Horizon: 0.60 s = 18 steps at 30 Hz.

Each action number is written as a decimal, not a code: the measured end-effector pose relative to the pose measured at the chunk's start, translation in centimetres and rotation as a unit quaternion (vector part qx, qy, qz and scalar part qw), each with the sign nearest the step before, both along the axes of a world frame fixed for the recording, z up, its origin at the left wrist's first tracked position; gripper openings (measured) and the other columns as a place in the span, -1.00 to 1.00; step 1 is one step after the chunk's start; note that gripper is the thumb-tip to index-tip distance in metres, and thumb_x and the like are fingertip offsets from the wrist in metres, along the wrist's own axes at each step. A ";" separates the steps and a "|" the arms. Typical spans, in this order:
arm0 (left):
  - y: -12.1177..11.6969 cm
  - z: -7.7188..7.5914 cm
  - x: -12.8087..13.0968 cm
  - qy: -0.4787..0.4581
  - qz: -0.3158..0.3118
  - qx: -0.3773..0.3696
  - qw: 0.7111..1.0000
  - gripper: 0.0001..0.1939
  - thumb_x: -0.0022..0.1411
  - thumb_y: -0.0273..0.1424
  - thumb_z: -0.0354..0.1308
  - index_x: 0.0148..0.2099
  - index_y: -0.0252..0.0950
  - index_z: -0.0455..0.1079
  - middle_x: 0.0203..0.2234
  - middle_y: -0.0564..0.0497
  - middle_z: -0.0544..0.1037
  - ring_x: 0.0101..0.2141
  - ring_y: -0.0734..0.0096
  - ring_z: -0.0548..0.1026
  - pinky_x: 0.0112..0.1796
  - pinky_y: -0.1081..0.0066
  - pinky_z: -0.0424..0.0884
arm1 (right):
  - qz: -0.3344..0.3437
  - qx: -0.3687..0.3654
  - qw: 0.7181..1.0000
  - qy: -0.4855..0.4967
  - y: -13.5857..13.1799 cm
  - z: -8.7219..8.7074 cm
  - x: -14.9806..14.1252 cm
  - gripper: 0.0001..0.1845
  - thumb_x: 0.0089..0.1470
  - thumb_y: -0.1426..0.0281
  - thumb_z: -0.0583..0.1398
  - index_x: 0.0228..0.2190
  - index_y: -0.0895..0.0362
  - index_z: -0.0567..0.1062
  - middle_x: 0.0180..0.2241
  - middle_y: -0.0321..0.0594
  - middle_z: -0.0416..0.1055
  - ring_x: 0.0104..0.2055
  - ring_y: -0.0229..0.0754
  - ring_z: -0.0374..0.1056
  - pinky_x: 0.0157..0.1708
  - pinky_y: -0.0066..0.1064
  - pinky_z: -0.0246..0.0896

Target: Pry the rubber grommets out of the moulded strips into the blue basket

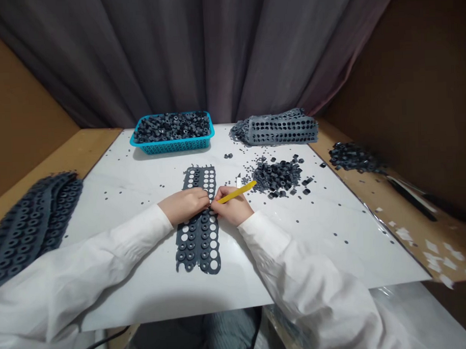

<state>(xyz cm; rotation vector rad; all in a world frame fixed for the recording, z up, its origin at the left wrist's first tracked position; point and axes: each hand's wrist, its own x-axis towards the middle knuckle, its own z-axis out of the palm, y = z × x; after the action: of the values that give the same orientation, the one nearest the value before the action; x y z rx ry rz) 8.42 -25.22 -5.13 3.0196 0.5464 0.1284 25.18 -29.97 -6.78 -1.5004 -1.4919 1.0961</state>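
Observation:
A dark grey moulded rubber sheet (pixel 197 247) lies lengthwise before me, with rows of round holes and ring-shaped parts still set in some of them. My left hand (pixel 188 204) rests across its middle, fingers closed and pressed at the sheet. My right hand (pixel 232 205) grips a slim yellow-handled tool (pixel 237 192), its handle slanting up to the right. The tool's working end is hidden between my fingertips, which meet near the sheet's right rows. Just behind my right hand a small pointed white piece (pixel 239 181) shows.
A blue basket (pixel 173 146) full of small dark parts stands at the back. Punched sheets (pixel 283 129) are stacked at back right, above a loose pile of dark bits (pixel 279 177). More ringed sheets (pixel 32 222) lie at left. Black-handled tools (pixel 411 198) and scraps lie on the right ledge.

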 end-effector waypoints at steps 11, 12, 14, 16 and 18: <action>-0.6 2.3 -2.4 -0.321 0.310 -0.287 0.848 -0.76 0.15 -0.24 0.10 -0.27 -0.33 0.37 -0.42 0.00 0.45 -0.41 0.40 0.37 -0.35 0.45 0.28 | -0.009 -0.036 0.998 0.051 -0.2 0.2 0.1 -0.86 -0.25 0.53 0.14 -0.65 0.11 0.24 -0.71 -0.42 0.30 -0.70 -0.33 0.26 -0.66 -0.54 0.14; -0.7 2.2 -2.5 -0.324 0.317 -0.346 0.822 -0.74 0.13 -0.23 0.12 -0.23 -0.33 0.37 -0.43 0.01 0.45 -0.42 0.40 0.37 -0.37 0.46 0.28 | -0.011 -0.028 0.998 0.059 -0.3 0.2 0.2 -0.86 -0.25 0.52 0.14 -0.65 0.11 0.25 -0.71 -0.42 0.30 -0.70 -0.33 0.26 -0.67 -0.54 0.14; -1.3 1.8 -2.4 -0.323 0.323 -0.426 0.781 -0.71 0.10 -0.27 0.13 -0.15 -0.32 0.38 -0.46 0.03 0.45 -0.44 0.41 0.37 -0.41 0.47 0.26 | -0.017 -0.015 0.997 0.074 -0.5 0.4 0.2 -0.86 -0.25 0.51 0.14 -0.65 0.11 0.24 -0.73 -0.44 0.29 -0.71 -0.33 0.25 -0.68 -0.54 0.13; -1.9 1.5 -2.1 -0.312 0.323 -0.452 0.770 -0.76 0.09 -0.36 0.09 -0.19 -0.32 0.43 -0.50 0.04 0.43 -0.46 0.42 0.35 -0.44 0.49 0.24 | -0.017 -0.023 0.997 0.077 -0.7 0.6 0.2 -0.85 -0.25 0.52 0.14 -0.66 0.11 0.23 -0.75 -0.45 0.27 -0.73 -0.34 0.24 -0.70 -0.55 0.12; -2.3 1.5 -1.5 -0.306 0.327 -0.470 0.760 -0.84 0.05 -0.45 0.05 -0.35 -0.34 0.45 -0.60 0.06 0.37 -0.52 0.46 0.30 -0.50 0.52 0.20 | -0.008 -0.043 0.997 0.071 -1.0 0.8 0.1 -0.83 -0.27 0.55 0.13 -0.67 0.10 0.21 -0.77 -0.48 0.23 -0.74 -0.34 0.23 -0.73 -0.56 0.10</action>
<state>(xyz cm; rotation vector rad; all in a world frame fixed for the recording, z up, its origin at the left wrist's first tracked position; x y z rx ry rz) 6.89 -27.53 -3.62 1.5749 1.1119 0.6204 25.29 -30.94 -5.93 -1.4580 -1.3486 1.2435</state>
